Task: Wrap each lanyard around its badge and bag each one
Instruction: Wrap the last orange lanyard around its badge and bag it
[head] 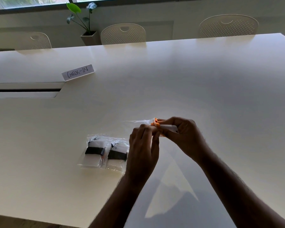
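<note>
- Both hands are raised just above the white bench (pixel 204 83), close together, working on one badge
- The right hand (pixel 183 135) has its fingers curled round a white badge (pixel 169 128), which sticks out edge-on toward the camera's right
- An orange lanyard (pixel 155 123) is bunched at the far end of that badge, right at the fingertips of both hands
- The left hand (pixel 142 145) has fingers bent and pinches the mouth of a clear bag (pixel 138 122); the thin film stretches out leftward from the badge and is hard to make out
- How far the badge has gone into the clear bag cannot be told
- Left of the left hand, two bagged badges lie flat on the bench side by side, touching or slightly overlapping
- The left bagged badge (pixel 93 152) and the right bagged badge (pixel 116 155) each show a white card with a black lanyard band across the middle and a metal clip at the top
- Farther back on the left stands a folded paper sign (pixel 78 72) reading "CHECK-IN", beside a cable slot (pixel 25 90) in the bench
- Beyond the far edge are three pale perforated chairs (pixel 123 34) and a potted plant (pixel 86 22) under a window
</note>
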The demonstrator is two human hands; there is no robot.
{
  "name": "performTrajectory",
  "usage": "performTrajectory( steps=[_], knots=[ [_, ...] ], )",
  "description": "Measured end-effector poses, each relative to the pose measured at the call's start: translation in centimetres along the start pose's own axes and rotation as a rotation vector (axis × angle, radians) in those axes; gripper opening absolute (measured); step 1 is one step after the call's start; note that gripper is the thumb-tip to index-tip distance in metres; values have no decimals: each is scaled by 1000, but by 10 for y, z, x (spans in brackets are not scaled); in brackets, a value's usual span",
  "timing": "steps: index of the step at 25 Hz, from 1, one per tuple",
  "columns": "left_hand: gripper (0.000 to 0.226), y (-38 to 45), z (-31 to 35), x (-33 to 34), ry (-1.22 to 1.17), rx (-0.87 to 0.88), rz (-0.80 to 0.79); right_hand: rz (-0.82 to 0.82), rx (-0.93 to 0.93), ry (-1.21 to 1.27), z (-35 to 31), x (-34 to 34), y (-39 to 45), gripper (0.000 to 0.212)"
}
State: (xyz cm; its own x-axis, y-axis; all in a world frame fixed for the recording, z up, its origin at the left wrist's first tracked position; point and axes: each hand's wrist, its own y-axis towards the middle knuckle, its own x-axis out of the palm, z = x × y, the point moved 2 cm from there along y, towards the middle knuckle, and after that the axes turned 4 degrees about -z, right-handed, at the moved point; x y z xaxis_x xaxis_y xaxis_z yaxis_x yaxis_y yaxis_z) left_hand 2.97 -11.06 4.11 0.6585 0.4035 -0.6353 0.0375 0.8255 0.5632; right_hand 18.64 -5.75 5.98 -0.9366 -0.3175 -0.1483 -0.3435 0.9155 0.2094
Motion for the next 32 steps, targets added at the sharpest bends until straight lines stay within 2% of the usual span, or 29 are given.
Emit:
performTrajectory(
  steps=[7,15,20,25,29,32],
  knots=[
    [5,2,0,-2,-8,-25,24,43,-124,-125,-2,1,-5,14],
    [3,4,1,-4,-59,-60,39,51,-171,-274,-9,-3,-4,13],
    [13,3,2,3,-47,-14,-16,98,-70,-295,1,-2,2,15],
    [8,5,2,6,-4,-71,-59,106,75,5,3,5,0,9],
    [4,7,2,5,3,-109,-63,-7,150,104,9,2,-4,14],
    [6,8,-2,2,-11,-97,-42,-146,170,8,12,-2,-4,19]
  ],
)
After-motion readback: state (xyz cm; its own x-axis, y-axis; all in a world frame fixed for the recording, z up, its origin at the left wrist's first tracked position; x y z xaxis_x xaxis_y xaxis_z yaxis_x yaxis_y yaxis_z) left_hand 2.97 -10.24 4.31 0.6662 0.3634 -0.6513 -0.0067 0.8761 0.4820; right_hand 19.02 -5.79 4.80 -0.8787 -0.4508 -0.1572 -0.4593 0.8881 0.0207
